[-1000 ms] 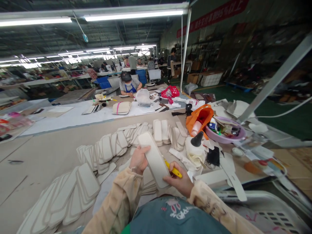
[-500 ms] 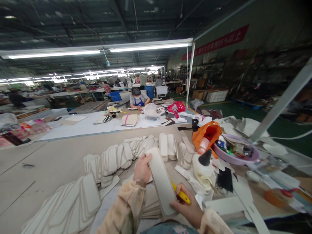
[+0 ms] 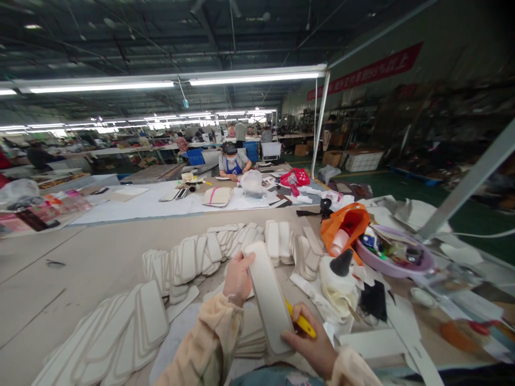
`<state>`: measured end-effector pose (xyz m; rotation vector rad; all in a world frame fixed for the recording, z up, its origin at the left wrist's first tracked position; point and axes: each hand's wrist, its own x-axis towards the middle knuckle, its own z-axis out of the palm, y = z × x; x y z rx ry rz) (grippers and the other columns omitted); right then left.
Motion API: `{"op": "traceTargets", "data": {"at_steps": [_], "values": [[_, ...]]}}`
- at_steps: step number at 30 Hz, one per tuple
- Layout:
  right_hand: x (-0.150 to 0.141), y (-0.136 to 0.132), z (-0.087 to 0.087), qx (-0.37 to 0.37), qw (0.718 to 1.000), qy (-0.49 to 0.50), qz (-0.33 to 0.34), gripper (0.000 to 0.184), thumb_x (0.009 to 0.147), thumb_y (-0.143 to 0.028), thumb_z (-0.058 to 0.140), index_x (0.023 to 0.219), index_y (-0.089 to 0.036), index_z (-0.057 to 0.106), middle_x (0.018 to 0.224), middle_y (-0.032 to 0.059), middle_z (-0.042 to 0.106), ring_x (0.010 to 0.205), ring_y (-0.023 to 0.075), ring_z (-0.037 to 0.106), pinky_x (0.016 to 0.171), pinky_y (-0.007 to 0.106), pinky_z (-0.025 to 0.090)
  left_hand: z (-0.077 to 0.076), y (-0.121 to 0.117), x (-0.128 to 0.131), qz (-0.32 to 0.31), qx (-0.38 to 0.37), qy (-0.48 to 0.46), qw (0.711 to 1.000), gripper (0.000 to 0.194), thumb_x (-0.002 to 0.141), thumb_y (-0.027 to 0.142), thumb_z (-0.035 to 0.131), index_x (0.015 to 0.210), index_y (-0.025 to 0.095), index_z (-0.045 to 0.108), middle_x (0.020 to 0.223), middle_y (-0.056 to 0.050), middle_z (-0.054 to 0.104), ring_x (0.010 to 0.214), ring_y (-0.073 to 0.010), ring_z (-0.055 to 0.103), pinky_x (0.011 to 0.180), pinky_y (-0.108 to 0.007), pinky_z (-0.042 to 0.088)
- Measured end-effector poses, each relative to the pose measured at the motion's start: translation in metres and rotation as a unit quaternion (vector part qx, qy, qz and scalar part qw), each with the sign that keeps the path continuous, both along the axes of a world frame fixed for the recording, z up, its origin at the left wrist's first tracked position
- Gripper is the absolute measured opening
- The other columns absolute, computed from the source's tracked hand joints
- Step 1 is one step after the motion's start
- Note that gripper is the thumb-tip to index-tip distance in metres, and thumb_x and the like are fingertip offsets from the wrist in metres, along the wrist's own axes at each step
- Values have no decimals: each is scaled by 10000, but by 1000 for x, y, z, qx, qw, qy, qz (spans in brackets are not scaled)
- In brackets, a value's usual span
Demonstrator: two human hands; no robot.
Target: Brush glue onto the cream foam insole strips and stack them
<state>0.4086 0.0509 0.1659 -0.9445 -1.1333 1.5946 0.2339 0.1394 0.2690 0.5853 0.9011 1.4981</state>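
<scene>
- Panel position: one off-white rounded panel [image 3: 269, 300], raised in front of the person, long axis tilted, upper end leaning left.
- Left hand [image 3: 238, 276]: grips the panel's upper-left edge, thumb on the face.
- Right hand [image 3: 314, 340]: thumb on the face at the lower-right edge; the same hand holds a yellow-handled tool [image 3: 306, 326] beside that edge.
- Handling, as judged: support both ends so the panel does not twist. Steady the right hand against the edge; move the tool in short, even strokes. Hold left fingers away from its tip. Light thumb pressure should avoid marking the pale face.
- Below the panel: a stack of similar panels [image 3: 250, 335].
- Left of the panel: fanned panels [image 3: 151, 311].
- Right of the panel: a white bottle with a black conical cap [image 3: 333, 279]; beyond it, an orange bag [image 3: 341, 225] and a purple basin [image 3: 418, 271].
- Not visible: the tool's tip, its contact with the edge, the panel's underside and most left fingertips. Tool type cannot be confirmed. Right sleeve [image 3: 354, 367] is cut off by the frame.
</scene>
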Motion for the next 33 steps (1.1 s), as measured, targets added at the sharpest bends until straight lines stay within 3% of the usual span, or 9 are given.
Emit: {"op": "traceTargets", "data": {"at_steps": [8,20,28,33], "values": [[2,2,-6,2,1000,20,4,437,676,-319,743,804,-245,331,636,-91,404,558,89,361,501,202,272,3,3,-1,9,-2,-4,1000,249,564,222,769,746,149,614,654,-20,692,771,-214,668,708,-309,496],[0,2,14,-6,1000,9,9,432,655,-307,757,796,-235,355,642,-92,427,557,76,383,494,178,298,-11,16,-10,16,-56,-24,998,223,540,128,737,733,129,625,623,-18,677,669,-186,657,726,-328,509],[-1,0,3,2,1000,15,21,442,674,-326,749,807,-244,335,679,-85,446,584,86,404,510,186,310,-12,12,-12,12,-42,-26,999,202,558,153,728,725,152,614,625,-2,669,663,-167,648,682,-278,502],[-5,-1,-5,15,1000,8,-12,458,662,-409,749,792,-246,341,645,-83,431,558,90,379,505,197,288,0,0,-9,-5,-6,-22,1000,201,593,189,728,739,153,595,638,-5,656,666,-168,637,630,-260,475]]}}
